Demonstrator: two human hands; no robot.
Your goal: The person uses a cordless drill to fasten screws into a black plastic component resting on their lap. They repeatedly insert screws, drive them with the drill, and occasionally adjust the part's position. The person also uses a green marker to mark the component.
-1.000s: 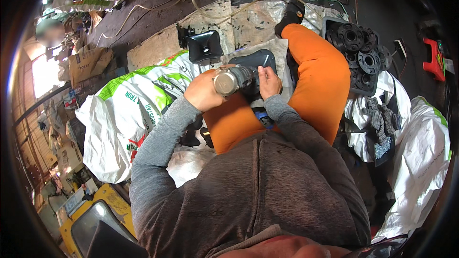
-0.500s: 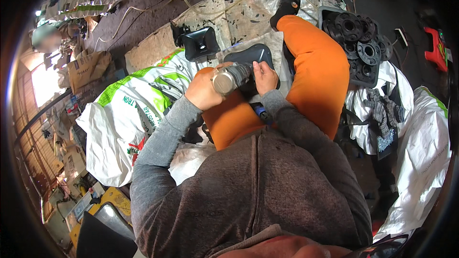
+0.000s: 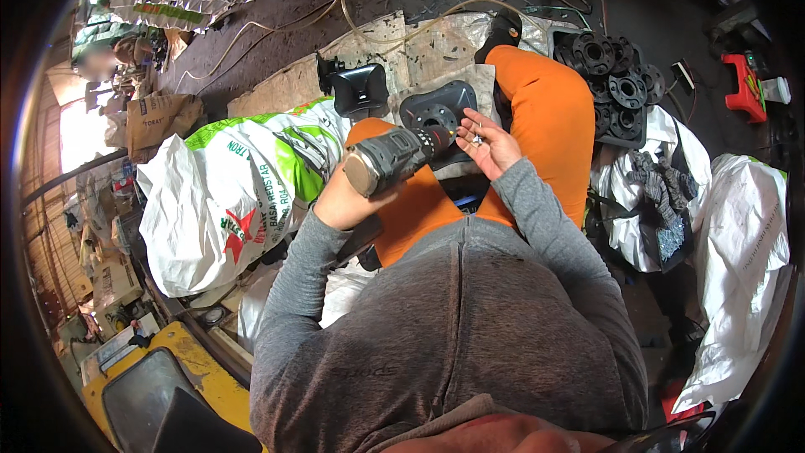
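A dark grey cordless drill (image 3: 387,161) is gripped in my left hand (image 3: 337,205), its chuck turned toward my right hand (image 3: 496,148). My right hand is palm up with curled fingers, holding a few small shiny metal pieces (image 3: 477,141) that look like screws. The drill's tip is close to those fingers. Just beyond the chuck, between my orange-clad legs, lies a black plastic base (image 3: 459,96) with a round black flange (image 3: 431,115) on it. Left of it stands a similar black dished part (image 3: 360,91).
To the right, a dark crate holds several stacked black flanges (image 3: 627,91). Grey gloves (image 3: 662,184) lie on white sacking near it. A large white-and-green sack (image 3: 210,201) is beside my left arm. A hose (image 3: 345,13) crosses the floor, and a red tool (image 3: 742,88) lies far right.
My right hand has moved away from the drill's front and turned palm up, showing small metal pieces. The drill has come slightly nearer, and the whole view has shifted a little.
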